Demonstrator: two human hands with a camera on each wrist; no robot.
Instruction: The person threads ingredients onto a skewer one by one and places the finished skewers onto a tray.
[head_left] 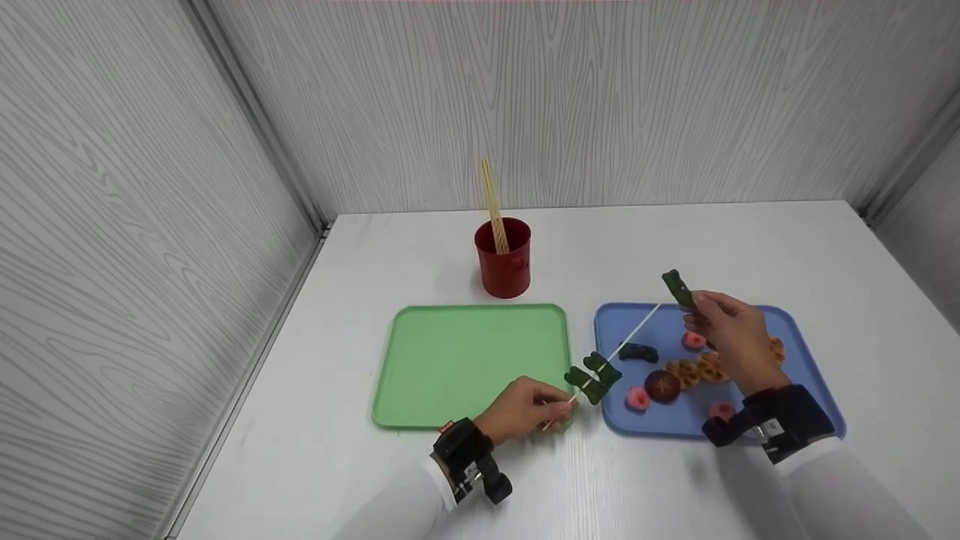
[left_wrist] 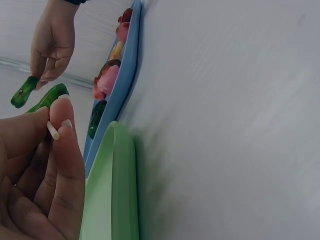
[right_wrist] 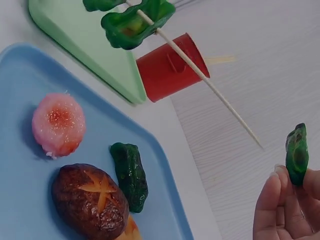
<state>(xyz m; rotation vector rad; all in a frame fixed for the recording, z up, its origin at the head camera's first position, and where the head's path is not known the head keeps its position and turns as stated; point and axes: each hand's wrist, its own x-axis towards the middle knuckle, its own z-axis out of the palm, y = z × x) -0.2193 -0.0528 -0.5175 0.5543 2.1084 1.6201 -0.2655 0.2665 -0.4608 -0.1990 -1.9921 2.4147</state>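
My left hand (head_left: 529,409) pinches the lower end of a thin wooden skewer (head_left: 637,328) over the right edge of the green tray. Two green pepper pieces (head_left: 602,369) are threaded on it, above my fingers; its pointed tip is bare and slants up to the right. Over the blue tray (head_left: 806,375), my right hand (head_left: 731,334) holds another green pepper piece (right_wrist: 298,155) upright between thumb and fingers, apart from the skewer tip. A further pepper piece (right_wrist: 131,177) lies in the blue tray beside a brown mushroom (right_wrist: 90,200) with a cross cut on its cap.
Several pink ring-shaped pieces (head_left: 637,398) and tan lotus-root-like slices (head_left: 711,367) also lie in the blue tray. The green tray (head_left: 465,360) is to its left. Behind it stands a red cup (head_left: 505,274) with several skewers (head_left: 490,195), near the back wall.
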